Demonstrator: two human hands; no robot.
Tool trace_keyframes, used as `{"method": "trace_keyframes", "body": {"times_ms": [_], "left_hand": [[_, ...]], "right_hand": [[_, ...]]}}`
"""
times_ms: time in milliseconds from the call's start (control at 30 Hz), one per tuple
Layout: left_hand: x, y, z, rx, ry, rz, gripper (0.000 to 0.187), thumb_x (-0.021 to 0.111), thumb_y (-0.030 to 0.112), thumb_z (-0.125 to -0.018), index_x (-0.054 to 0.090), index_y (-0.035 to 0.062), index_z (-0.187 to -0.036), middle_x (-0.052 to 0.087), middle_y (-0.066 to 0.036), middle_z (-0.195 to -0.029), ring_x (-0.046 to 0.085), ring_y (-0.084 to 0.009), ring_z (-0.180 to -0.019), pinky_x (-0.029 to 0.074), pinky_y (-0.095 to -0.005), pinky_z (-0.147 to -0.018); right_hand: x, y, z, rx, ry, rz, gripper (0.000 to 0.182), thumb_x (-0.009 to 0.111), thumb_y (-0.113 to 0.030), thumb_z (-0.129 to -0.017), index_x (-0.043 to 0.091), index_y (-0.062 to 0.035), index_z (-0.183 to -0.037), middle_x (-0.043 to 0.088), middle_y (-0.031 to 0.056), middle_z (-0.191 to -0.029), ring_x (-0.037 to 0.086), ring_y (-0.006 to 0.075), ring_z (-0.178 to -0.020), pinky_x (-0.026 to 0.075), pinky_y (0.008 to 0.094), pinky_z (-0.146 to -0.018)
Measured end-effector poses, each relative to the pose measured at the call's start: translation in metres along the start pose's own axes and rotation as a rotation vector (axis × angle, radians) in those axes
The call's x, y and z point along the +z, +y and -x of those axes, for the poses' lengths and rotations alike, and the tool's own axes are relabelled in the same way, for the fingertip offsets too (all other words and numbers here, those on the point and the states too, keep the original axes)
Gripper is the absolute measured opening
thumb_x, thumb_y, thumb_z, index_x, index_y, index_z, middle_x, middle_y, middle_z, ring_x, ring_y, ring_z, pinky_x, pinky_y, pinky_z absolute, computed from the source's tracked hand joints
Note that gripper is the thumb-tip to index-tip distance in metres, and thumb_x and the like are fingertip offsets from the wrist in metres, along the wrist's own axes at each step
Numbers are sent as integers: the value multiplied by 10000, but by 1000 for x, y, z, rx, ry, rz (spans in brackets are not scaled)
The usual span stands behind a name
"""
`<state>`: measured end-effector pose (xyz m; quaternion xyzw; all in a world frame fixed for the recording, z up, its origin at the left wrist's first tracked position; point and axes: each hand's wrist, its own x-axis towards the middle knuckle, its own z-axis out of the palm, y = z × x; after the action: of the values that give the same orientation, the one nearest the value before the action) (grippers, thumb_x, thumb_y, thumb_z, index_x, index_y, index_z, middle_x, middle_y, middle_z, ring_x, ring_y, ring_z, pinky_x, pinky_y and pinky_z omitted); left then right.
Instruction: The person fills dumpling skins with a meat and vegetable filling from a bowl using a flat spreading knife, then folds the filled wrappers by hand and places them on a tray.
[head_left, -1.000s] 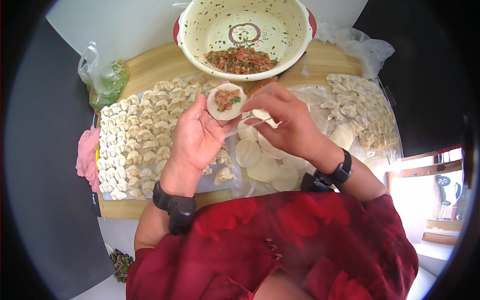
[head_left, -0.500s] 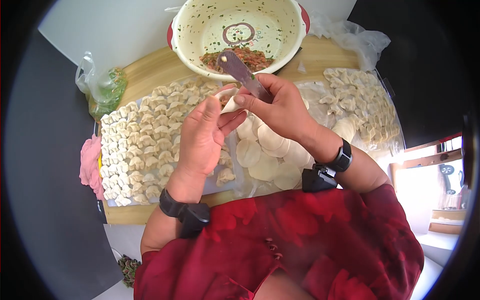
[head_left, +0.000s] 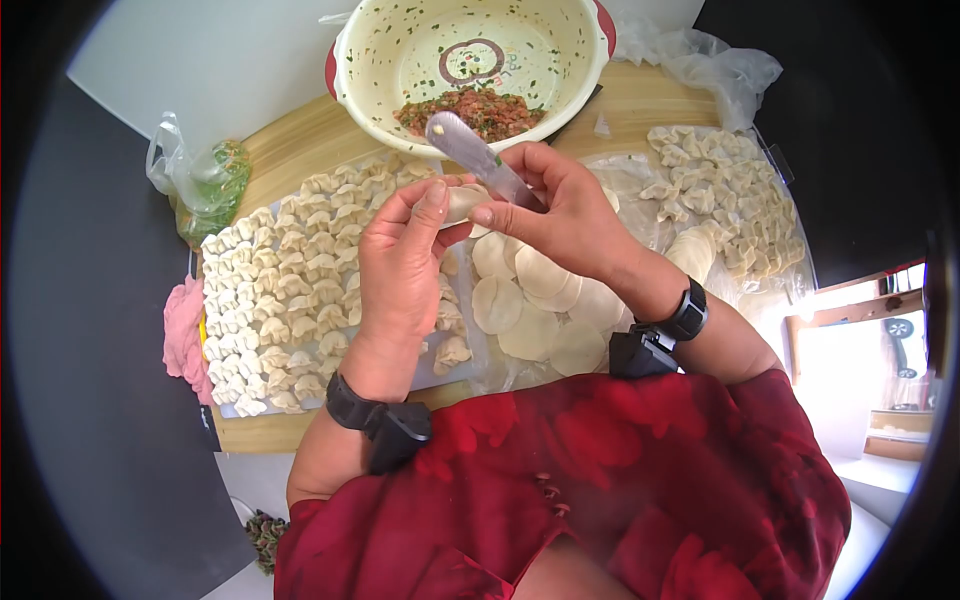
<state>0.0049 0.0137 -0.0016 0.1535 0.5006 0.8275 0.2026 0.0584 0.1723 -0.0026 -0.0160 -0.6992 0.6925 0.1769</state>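
Observation:
A folded dumpling (head_left: 462, 205) is held between my two hands, above the table's middle. My left hand (head_left: 405, 235) grips its left end, thumb on the near side. The thumb of my right hand (head_left: 555, 205) presses its right end. A flat, pale purple spatula (head_left: 470, 150) is also tucked in my right hand, its broad end pointing up and left. Below my hands lie round dough wrappers (head_left: 530, 305), overlapping. Beyond them stands a cream basin (head_left: 390, 60) with meat and green filling (head_left: 480, 112) at its bottom.
Rows of finished dumplings (head_left: 290, 270) cover a board on the left, and more dumplings (head_left: 725, 190) sit on the right. A plastic bag of greens (head_left: 215, 185) and a pink cloth (head_left: 185, 325) are at the left edge. Crumpled clear plastic (head_left: 730, 75) lies at back right.
The wrapper was partly open with filling showing; now its edges are folded together. My left fingers have curled in around it. The spatula has shifted slightly left.

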Motion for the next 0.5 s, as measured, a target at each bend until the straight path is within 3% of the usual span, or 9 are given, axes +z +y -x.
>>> {"method": "trace_keyframes", "body": {"times_ms": [200,433,500], "left_hand": [[-13,2,0,7,35,-192,170,688,161,-901,706,56,-1035,676,-22,-1019,586,-42,-809,475,-211,-682],[-16,3,-2,109,4,-359,135,714,70,-862,726,50,-994,644,-18,-972,601,-59,-802,508,-204,-652],[-12,3,-3,155,-1,-420,130,711,40,-855,722,26,-984,631,-29,-969,610,-76,-771,525,-204,-660]], "right_hand": [[-12,-6,2,78,-91,146,246,764,-192,-841,633,-27,-968,594,-49,-787,480,17,-679,433,203,-611],[-4,-6,5,14,-75,-13,161,740,-133,-855,650,-17,-923,578,-61,-715,463,16,-641,406,208,-558],[-5,-7,6,-4,-73,65,148,734,-116,-855,651,-10,-915,584,-55,-708,464,17,-634,402,213,-545]]}}
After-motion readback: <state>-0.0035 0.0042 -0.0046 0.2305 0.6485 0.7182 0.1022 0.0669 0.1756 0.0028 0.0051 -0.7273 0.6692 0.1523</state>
